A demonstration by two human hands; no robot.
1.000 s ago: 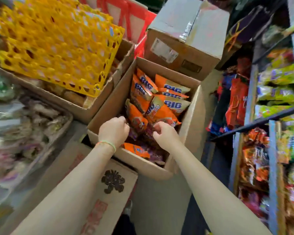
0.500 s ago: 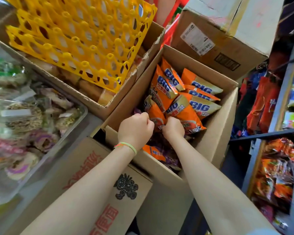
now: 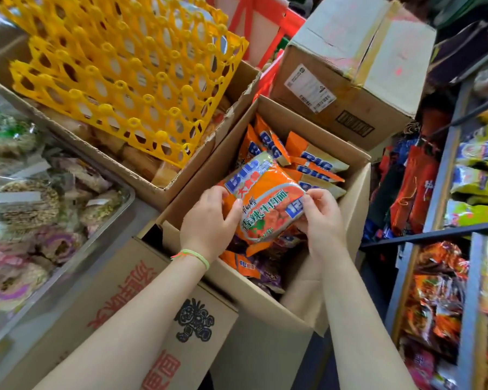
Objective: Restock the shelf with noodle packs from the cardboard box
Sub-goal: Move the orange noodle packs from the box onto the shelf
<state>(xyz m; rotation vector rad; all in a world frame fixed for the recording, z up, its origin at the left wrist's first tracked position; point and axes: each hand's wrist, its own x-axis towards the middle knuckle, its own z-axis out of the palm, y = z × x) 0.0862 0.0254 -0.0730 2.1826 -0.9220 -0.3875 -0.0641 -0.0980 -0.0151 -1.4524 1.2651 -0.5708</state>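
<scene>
An open cardboard box (image 3: 358,204) stands in the middle, filled with several orange noodle packs (image 3: 319,167) marked BIG, plus some purple ones lower down. I hold one orange noodle pack (image 3: 265,204) just above the box's contents. My left hand (image 3: 207,223) grips its left edge, thumb on the front. My right hand (image 3: 320,218) pinches its right edge. The metal shelf (image 3: 445,235) with snack and noodle packs stands to the right of the box.
A yellow plastic egg tray (image 3: 130,77) lies on a box of goods at the upper left. A sealed carton (image 3: 350,71) sits behind the open box. A tray of wrapped snacks (image 3: 34,209) is at the left; a printed carton (image 3: 130,319) lies under my left arm.
Both hands were reaching down among the packs with curled fingers. Now they have lifted one orange pack up out of the pile, holding it by its two sides.
</scene>
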